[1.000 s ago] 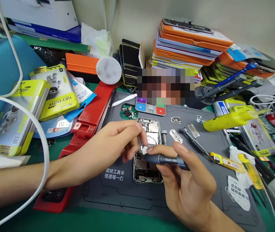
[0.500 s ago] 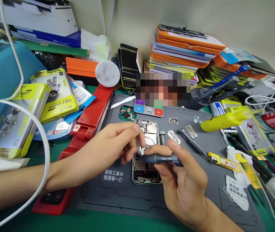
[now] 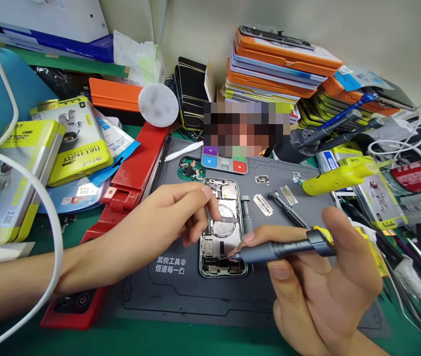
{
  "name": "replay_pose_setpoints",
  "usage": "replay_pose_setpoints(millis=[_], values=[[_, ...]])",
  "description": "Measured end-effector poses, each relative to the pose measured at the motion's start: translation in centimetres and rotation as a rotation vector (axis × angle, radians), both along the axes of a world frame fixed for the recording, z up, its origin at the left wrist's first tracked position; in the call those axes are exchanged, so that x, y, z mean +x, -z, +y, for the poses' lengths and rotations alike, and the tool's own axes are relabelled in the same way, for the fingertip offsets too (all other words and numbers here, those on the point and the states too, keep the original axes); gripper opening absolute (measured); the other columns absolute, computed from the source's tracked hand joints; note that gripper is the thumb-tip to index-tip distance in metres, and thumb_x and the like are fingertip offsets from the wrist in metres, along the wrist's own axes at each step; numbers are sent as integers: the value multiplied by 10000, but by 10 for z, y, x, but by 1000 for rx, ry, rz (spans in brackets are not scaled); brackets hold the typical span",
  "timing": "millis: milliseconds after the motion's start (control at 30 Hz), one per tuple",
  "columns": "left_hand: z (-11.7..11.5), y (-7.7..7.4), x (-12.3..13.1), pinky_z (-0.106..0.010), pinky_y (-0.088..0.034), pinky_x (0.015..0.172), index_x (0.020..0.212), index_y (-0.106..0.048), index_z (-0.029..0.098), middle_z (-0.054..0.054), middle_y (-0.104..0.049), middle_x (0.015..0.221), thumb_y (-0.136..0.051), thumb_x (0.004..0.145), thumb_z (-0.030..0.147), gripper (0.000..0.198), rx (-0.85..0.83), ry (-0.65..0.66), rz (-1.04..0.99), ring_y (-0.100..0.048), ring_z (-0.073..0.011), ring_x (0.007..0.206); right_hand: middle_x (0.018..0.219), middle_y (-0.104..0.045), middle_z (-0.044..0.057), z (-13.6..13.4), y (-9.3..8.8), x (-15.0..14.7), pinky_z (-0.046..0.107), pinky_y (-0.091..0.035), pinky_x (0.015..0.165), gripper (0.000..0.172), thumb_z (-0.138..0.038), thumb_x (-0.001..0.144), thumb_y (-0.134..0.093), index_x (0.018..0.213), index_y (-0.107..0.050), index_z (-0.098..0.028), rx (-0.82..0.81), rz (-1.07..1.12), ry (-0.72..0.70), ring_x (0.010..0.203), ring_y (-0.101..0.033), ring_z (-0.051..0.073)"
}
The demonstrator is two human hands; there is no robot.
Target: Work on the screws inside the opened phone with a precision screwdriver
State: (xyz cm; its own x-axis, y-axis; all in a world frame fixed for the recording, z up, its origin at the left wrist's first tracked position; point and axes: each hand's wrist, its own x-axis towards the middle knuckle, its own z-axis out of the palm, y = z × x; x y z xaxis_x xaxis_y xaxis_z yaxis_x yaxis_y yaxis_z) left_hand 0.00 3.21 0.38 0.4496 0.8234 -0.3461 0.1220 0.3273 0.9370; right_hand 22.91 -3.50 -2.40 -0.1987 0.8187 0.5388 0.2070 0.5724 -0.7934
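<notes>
An opened smartphone (image 3: 223, 247) lies on the grey mat with its inner parts and a round coil exposed. My left hand (image 3: 184, 210) is curled over the phone's left edge, its index finger above the inside and the other fingers bent beside the frame. A dark grey precision screwdriver (image 3: 280, 250) is held nearly level by my right hand (image 3: 325, 282), between index finger and thumb. Its tip points left, over the lower part of the phone; whether it touches anything is unclear. A second grey screwdriver (image 3: 246, 212) lies along the phone's right side.
On the grey mat (image 3: 173, 301) lie a razor blade (image 3: 263, 204), another driver (image 3: 286, 207), small metal parts and a coloured tray (image 3: 225, 164). A red clamp-like device (image 3: 136, 173) and battery boxes (image 3: 73, 138) stand left. A yellow bottle (image 3: 338, 180) lies right; a white cable (image 3: 47, 198) crosses the left foreground.
My right hand has moved right and toward me with the screwdriver, whose tip has gone from the phone's middle to its lower part. My left hand stays nearly put. The view has shifted slightly.
</notes>
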Motion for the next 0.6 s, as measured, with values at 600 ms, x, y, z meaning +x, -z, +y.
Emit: replay_pose_setpoints(millis=[600], values=[[0, 2, -1, -215, -424, 579, 834, -695, 234, 88, -604, 572, -475, 1130, 293, 374, -4, 23, -35, -551, -98, 574, 1249, -844, 42, -17, 3, 13, 244, -751, 808, 608, -31, 985, -587, 1525, -610, -307, -113, -365, -198, 1013, -858, 198]])
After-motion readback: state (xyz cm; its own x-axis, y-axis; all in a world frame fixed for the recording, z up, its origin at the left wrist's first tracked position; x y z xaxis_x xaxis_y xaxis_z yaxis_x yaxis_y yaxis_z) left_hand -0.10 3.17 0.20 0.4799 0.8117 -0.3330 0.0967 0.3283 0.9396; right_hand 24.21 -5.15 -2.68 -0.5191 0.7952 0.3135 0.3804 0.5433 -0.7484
